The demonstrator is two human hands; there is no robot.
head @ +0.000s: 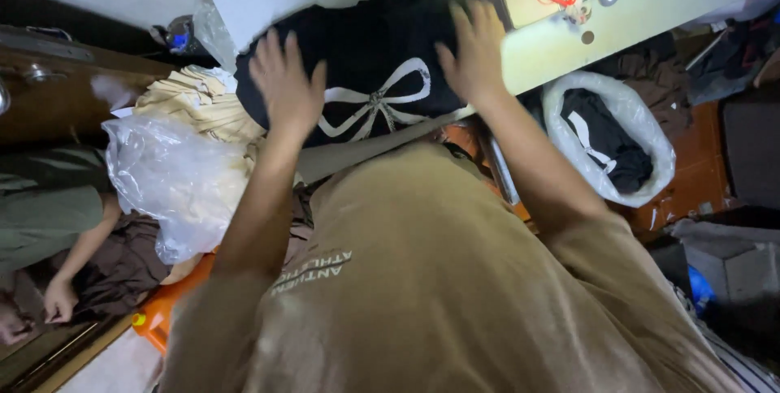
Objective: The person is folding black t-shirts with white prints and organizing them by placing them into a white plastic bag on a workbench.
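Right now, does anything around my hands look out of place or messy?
Mostly clutter. The black garment with a white bow under your left hand and right hand overhangs the table edge. Crumpled clear plastic and cream fabric are heaped beside it. Nothing looks spilled or damaged.

Both arms extended forward; left hand [286,88] and right hand [474,52] flat, palms down, fingers spread.
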